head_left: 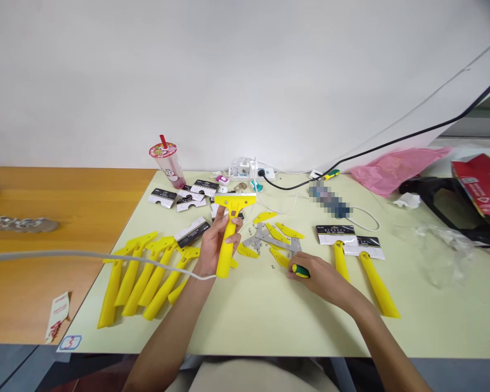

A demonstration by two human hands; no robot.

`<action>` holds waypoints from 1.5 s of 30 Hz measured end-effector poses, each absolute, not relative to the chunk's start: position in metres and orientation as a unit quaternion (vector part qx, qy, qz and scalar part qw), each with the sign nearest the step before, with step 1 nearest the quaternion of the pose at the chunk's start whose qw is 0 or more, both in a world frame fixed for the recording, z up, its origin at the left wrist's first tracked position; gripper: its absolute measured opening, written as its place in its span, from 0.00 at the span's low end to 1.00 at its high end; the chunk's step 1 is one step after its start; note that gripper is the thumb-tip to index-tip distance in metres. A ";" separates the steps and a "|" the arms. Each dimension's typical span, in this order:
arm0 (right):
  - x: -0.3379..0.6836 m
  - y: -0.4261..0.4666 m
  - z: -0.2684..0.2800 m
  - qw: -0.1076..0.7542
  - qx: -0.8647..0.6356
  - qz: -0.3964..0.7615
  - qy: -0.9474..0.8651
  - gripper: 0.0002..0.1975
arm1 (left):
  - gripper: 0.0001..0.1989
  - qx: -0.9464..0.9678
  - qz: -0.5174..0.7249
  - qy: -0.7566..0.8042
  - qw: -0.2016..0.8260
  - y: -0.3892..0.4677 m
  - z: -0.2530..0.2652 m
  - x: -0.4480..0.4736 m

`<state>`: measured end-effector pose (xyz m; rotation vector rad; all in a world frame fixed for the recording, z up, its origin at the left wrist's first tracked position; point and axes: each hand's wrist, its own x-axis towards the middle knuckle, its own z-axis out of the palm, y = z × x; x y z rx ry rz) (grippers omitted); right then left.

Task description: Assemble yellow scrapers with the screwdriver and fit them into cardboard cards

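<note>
Standing near the smooth, pale yellow-green desk (pixel 261 316), I see it set against a plain white wall (pixel 245 81), with an orange-brown wood-grain desk (pixel 16 288) adjoining on the left. Along the back are one tall, pale cup (pixel 171 170) with a printed lid, one white power strip (pixel 239 173) and one crumpled pink plastic bag (pixel 392 171); one black cable (pixel 375 148) slants down from the right to the strip. One yellow plastic T-shaped scraper (pixel 227 247) is held up over the middle, the left hand (pixel 210 242) wrapped round its handle, head uppermost. The right hand (pixel 318 275) is curled around one green-and-yellow tool handle (pixel 301 271), just beside overlapping grey metal plates (pixel 273 240) that I can't count. Around those lie at least five flat yellow plastic pieces (pixel 276 233). At least five black-and-white cardboard cards (pixel 162 197) are scattered near the cup. Left of the left hand I count at least six yellow plastic handles (pixel 142 282), one partly hidden; far right of them lie two carded yellow scrapers (pixel 379 286).
</note>
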<state>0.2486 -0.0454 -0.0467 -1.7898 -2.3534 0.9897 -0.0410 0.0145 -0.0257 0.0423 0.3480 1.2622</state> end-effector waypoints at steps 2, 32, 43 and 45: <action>0.250 -0.045 -0.046 0.009 -0.568 0.315 -0.761 0.07 | 0.15 0.016 0.585 0.163 0.794 0.014 -0.025 -0.041; 0.176 0.039 0.059 0.621 -0.370 0.483 -0.494 0.11 | 0.18 0.022 0.585 0.174 0.792 0.017 -0.028 -0.043; 0.177 0.055 0.069 0.642 -0.374 0.391 -0.543 0.13 | 0.15 0.054 0.602 0.168 0.779 0.013 -0.028 -0.044; 0.182 0.053 0.067 0.631 -0.361 0.392 -0.563 0.13 | 0.15 0.060 0.595 0.171 0.783 0.011 -0.027 -0.044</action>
